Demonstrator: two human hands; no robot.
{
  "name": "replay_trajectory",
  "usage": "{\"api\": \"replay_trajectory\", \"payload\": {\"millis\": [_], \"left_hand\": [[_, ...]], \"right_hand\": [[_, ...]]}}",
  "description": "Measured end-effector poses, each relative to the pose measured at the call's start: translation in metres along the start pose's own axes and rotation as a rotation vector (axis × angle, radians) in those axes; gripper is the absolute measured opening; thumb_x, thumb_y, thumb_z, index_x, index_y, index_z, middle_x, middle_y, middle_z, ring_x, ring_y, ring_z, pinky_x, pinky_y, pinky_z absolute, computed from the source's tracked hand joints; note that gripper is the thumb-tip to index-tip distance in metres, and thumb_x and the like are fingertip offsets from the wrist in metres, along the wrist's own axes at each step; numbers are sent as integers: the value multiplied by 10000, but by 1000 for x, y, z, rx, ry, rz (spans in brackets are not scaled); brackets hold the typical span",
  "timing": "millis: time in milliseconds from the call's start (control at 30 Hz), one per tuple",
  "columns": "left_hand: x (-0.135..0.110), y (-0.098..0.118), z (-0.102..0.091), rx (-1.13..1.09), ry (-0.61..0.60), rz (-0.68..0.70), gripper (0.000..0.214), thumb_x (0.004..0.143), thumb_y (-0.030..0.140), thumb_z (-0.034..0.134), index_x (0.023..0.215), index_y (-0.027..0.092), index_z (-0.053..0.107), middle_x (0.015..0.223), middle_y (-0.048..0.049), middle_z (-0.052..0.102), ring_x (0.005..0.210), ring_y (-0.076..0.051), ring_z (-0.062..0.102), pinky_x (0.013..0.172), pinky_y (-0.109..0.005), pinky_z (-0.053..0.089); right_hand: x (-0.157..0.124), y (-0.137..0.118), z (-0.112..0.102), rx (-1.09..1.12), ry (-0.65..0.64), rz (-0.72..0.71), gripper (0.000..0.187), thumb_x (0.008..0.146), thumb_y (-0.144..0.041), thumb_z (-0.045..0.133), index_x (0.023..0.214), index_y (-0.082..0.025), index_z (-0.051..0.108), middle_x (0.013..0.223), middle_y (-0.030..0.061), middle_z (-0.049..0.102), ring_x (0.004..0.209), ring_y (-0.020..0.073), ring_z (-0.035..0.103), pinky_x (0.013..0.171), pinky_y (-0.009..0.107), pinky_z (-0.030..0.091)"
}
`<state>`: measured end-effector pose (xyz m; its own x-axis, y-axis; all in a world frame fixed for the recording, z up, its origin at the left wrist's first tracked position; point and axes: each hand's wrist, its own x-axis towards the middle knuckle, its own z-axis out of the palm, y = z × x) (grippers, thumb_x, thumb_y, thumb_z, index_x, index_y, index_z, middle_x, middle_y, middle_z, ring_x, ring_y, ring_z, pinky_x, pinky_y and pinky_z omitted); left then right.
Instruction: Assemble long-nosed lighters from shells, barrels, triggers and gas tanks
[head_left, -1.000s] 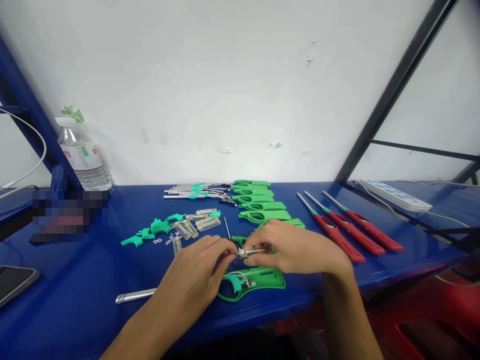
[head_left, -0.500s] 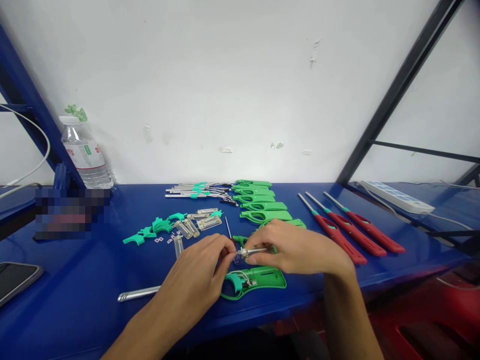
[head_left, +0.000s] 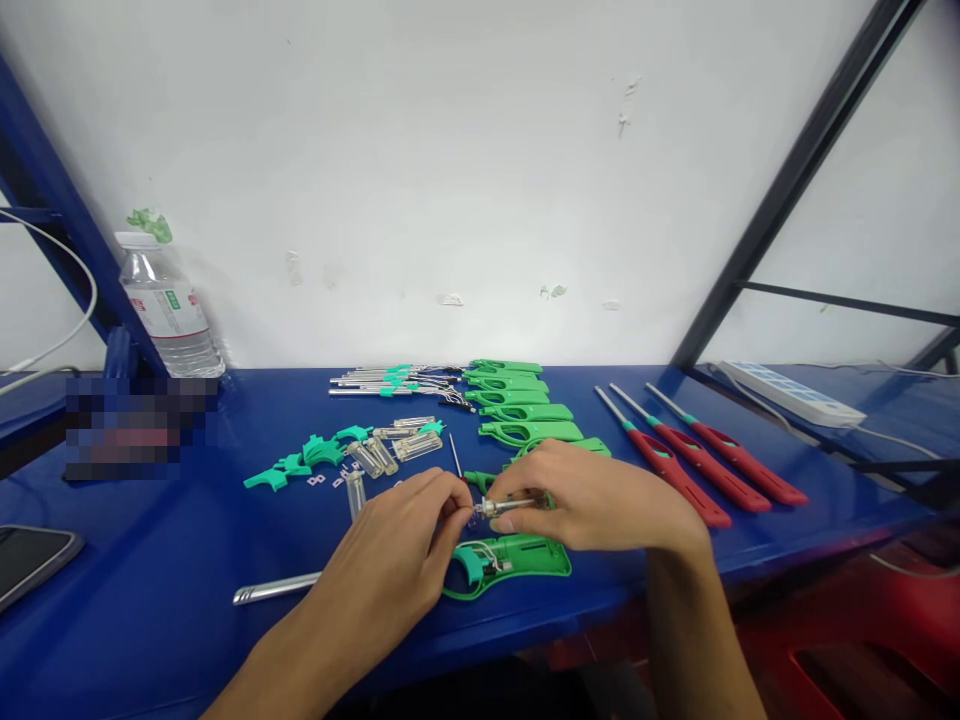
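My right hand point(head_left: 581, 490) grips a clear lighter fuel tank point(head_left: 511, 507) with a metal valve at its left end. At that valve end, my left hand point(head_left: 405, 530) has thumb and forefinger pinched together; whatever small piece sits between them is too tiny to make out. Just below both hands lies an open green lighter half-shell point(head_left: 532, 556) holding a teal trigger point(head_left: 471, 565) and white wires. A silver lighter tube point(head_left: 274, 588) sticks out to the left, partly hidden by my left forearm. Behind my fingers is a thin screwdriver point(head_left: 456, 455).
Several clear fuel tanks point(head_left: 375, 457), teal triggers point(head_left: 322, 450) and tiny pink pieces point(head_left: 316, 480) lie left of centre. Metal tubes point(head_left: 360, 391) with wires and green shells point(head_left: 529, 412) line the back. Three red lighters point(head_left: 675, 470) are rightward. A bottle point(head_left: 169, 310) and phone point(head_left: 34, 560) stand left.
Both hands stay at the valve end of the fuel tank, with only slight finger movement. The view has shifted very slightly; the things on the table keep their places.
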<state>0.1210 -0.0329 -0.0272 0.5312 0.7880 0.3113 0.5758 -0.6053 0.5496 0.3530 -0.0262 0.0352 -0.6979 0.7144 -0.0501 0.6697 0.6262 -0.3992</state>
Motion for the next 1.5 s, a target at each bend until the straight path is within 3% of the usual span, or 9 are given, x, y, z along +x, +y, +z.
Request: {"api": "replay_trajectory", "payload": {"millis": [300,600,933,1067,1233,1500], "left_hand": [[0,-1,1,-4,18,21,182,1066,242,493,939,251,622,898,13,705,734,-190,619,696,-317,430],[-1,3,-1,-31,-1,22,193,1062,233,490,925,246,625,886,14,706,753,-188,627,684,-308,429],[1,2,-3,-19,-31,22,191,1070,229,518,949,243,665,911,13,720,804,-190,655,705,-303,439],[-2,-4,-12,-32,-73,52,188,1051,214,557,1018,268,734,992,12,752,884,-190,694,770,-297,471],[-17,-23,-31,86,-109,44,297,1050,218,476,1059,283,766,1045,-9,787,969,-218,729,874,-327,494],[-23,-33,-42,187,-212,-40,186,913,191,610,909,288,769,925,16,778,856,-210,718,740,-294,471]], "right_hand": [[1,0,0,-27,7,-18,227,1047,-291,654,848,-196,707,720,-44,635,623,106,497,614,286,284],[-1,0,-1,-6,-18,-26,227,1057,-307,639,886,-193,735,764,-26,672,643,116,523,623,287,300],[-1,-1,-3,23,-34,-28,290,1049,-324,634,792,-192,667,665,-63,523,586,102,438,600,276,298],[0,1,-2,51,-79,-2,251,1041,-293,633,823,-187,697,658,-63,518,587,100,438,603,267,297],[-1,1,-1,34,-80,30,225,1052,-329,629,918,-187,741,694,-48,607,611,108,506,611,272,301],[0,-2,-1,52,-99,51,219,1053,-355,638,945,-189,731,696,-54,599,607,112,498,594,285,294]]}}
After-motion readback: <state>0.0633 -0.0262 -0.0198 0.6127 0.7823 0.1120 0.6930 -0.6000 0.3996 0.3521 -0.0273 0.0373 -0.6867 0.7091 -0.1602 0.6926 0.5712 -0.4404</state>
